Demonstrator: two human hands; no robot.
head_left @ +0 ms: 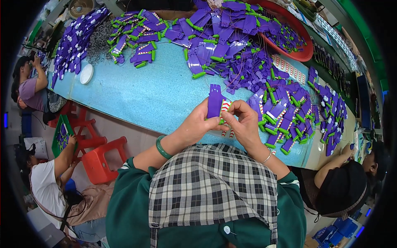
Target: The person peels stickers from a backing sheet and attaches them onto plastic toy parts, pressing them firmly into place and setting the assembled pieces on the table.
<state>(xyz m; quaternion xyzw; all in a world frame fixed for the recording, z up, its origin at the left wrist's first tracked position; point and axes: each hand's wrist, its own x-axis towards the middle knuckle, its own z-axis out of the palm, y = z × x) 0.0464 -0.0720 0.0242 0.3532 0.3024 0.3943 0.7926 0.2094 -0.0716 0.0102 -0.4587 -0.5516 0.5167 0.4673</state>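
Close above the table's front edge, my left hand is closed round a flat purple plastic piece that stands nearly upright. A red-and-white striped sticker shows at its right side, with a bit of green below. My right hand pinches at that striped side, thumb and forefinger together; whether it grips the sticker or the piece's edge is hidden. Just right of my right hand, a heap of similar purple pieces with green ends and striped stickers covers the blue tabletop.
A red basin of purple pieces stands at the back right, beside a sheet of striped stickers. More purple heaps and a white round lid lie left. Red stools stand at left; co-workers sit on both sides.
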